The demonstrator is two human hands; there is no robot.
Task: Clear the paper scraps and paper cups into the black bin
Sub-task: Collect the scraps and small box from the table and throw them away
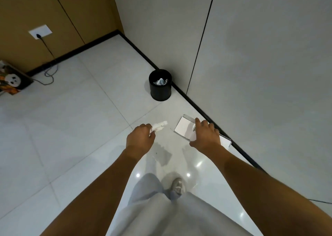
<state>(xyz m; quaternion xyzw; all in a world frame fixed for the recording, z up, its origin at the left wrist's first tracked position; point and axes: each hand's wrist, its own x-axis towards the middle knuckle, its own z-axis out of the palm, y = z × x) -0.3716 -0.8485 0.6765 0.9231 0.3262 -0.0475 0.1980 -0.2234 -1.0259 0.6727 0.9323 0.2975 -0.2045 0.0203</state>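
white crumpled paper scrap (159,126) is pinched in the left hand (141,138); a flat white paper sheet (185,128) is gripped by the right hand (205,137). carrying is judged underway; release over the round black bin (160,85) ahead is needed.

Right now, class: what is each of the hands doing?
Left hand: pinching a crumpled paper scrap.
Right hand: gripping a white folded paper sheet.

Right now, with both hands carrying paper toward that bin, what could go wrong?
The left hand only pinches the crumpled scrap at one end; it might slip out. The flat white sheet in the right hand looks wider than the black bin mouth and could catch on the rim.
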